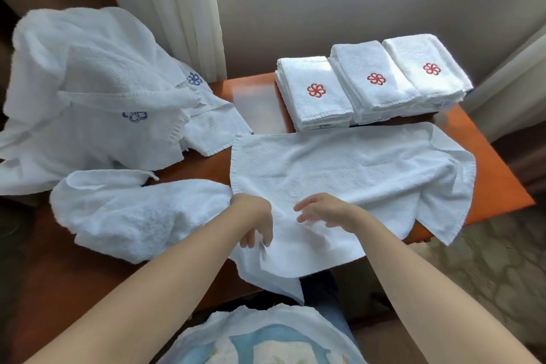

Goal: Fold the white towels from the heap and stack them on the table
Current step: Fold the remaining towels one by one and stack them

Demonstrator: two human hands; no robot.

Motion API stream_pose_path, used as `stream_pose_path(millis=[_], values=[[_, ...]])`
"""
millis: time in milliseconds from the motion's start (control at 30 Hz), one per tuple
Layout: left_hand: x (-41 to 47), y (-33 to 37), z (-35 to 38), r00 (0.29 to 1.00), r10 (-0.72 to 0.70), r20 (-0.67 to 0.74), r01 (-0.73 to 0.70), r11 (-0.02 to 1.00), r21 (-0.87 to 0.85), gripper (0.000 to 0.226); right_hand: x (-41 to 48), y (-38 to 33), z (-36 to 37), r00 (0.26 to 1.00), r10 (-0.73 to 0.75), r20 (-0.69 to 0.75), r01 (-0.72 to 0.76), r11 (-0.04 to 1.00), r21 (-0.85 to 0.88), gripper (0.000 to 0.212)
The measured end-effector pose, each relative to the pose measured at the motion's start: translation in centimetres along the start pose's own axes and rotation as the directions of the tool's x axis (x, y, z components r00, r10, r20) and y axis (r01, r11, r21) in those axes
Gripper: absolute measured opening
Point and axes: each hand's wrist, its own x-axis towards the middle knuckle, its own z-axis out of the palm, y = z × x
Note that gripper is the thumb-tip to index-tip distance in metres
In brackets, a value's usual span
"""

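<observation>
Orange surface (499, 183) holds the towel (354, 168); left hand (254, 223) pinches its six-o'clock edge, right hand (325, 213) hovers, fingers apart; smooth wrinkles first.

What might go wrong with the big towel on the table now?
1. The spread towel hangs over the table at its right end and near corner. It might slide to the floor, since only the left hand pinches it.
2. Its right end is bunched up, so the fold may come out crooked unless it is smoothed first.
3. Its far edge lies close to the folded stacks, so a hard tug could nudge them.
</observation>
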Motion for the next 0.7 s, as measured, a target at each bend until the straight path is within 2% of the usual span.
stream_pose_path(millis=[33, 67, 167, 233, 400, 567, 633, 700], values=[[0.0, 0.2, -0.1, 0.999, -0.010, -0.033, 0.011, 0.999, 0.044, 0.023, 0.0, 0.2, 0.0, 1.000, -0.007, 0.008, 0.007, 1.000, 0.001, 0.031], [0.0, 0.5, -0.2, 0.992, -0.005, -0.125, 0.015, 0.997, 0.076, 0.027, -0.1, 0.4, 0.0, 1.000, -0.022, -0.014, 0.022, 0.999, 0.029, 0.030], [0.4, 2.2, -0.9, 0.891, 0.065, -0.449, -0.040, 0.997, 0.065, 0.023, -0.4, 1.7, -0.9, 0.975, -0.052, -0.217, 0.092, 0.980, 0.177, 0.031], [1.0, 3.8, -1.3, 0.840, 0.112, -0.532, -0.123, 0.992, 0.015, 0.014, -0.7, 3.1, -1.9, 0.933, -0.046, -0.357, 0.141, 0.959, 0.245, 0.032], [2.0, 9.4, -1.1, 0.777, 0.283, -0.563, -0.355, 0.935, -0.020, 0.015, -1.8, 8.4, -5.1, 0.814, 0.032, -0.580, 0.195, 0.925, 0.325, 0.024], [4.2, 16.8, -0.6, 0.693, 0.461, -0.554, -0.533, 0.845, 0.036, 0.019, -2.6, 14.4, -9.3, 0.701, 0.042, -0.711, 0.141, 0.970, 0.196, 0.017], [5.3, 19.7, -0.4, 0.666, 0.521, -0.535, -0.586, 0.808, 0.058, 0.025, -2.5, 16.7, -11.1, 0.699, 0.043, -0.714, 0.064, 0.990, 0.122, 0.015], [6.5, 22.5, -0.3, 0.656, 0.548, -0.519, -0.601, 0.795, 0.080, 0.035, -2.3, 19.0, -13.0, 0.734, 0.024, -0.679, -0.038, 0.999, -0.006, 0.023]])
